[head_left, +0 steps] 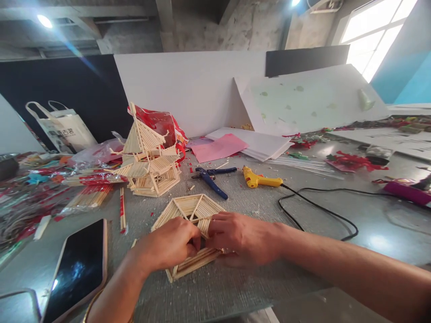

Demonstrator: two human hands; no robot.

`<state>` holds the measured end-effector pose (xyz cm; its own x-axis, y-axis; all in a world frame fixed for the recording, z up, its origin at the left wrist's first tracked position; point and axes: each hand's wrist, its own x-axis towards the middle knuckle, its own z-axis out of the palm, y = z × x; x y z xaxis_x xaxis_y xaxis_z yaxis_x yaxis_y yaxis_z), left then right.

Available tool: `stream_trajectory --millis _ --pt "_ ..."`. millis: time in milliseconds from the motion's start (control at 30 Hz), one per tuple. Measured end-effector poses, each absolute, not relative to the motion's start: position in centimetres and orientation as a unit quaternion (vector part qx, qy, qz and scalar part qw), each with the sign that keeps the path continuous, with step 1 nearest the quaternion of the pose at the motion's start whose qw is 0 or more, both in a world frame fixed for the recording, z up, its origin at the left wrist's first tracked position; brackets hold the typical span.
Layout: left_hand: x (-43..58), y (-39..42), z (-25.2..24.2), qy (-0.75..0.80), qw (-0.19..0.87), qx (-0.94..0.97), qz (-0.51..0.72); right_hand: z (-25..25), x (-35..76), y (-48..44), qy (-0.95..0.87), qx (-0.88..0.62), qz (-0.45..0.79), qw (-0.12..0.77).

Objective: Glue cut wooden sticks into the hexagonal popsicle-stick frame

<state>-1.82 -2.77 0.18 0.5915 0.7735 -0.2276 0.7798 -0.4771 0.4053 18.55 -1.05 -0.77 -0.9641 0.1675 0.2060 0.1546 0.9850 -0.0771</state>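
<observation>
A flat polygonal frame of wooden sticks (173, 211) lies on the grey table, with spokes meeting near its middle. Over its centre, my left hand (177, 242) has its fingers curled together, and whatever they pinch is hidden. My right hand (237, 237) bends over the frame's right side, fingers pressed together against the sticks; its lower part is blurred and its fingertips are partly hidden. Behind the frame stands a small stick pagoda (148, 157) with a pointed roof. Blue cutters (212, 179) and a yellow glue gun (261, 178) lie beyond my hands.
A phone (79, 264) lies at the lower left, near bundled sticks (87, 197). The black cord (323, 190) loops across the right side. Pink paper (218, 148) and white boards (259, 142) lie behind, with a cloth bag (69, 130) at the back left.
</observation>
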Motion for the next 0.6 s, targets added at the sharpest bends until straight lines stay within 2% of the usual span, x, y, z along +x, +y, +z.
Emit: stream_trajectory --millis 167,300,467,600 --pt "-1.8 -3.0 0.5 0.460 0.226 0.858 0.004 -0.3 19.3 0.1 -0.977 -0.127 0.018 0.173" --pt "-1.2 -4.2 1.0 0.466 0.171 0.866 0.054 -0.1 20.5 1.4 -0.958 -0.192 -0.002 0.213" --pt "-1.4 -7.7 -0.6 0.490 0.061 0.863 0.105 -0.6 20.9 2.2 -0.930 -0.320 -0.012 0.182" --pt "-3.4 -10.0 -3.7 0.464 -0.079 0.855 0.218 -1.1 20.4 2.2 -0.895 -0.423 0.036 0.136"
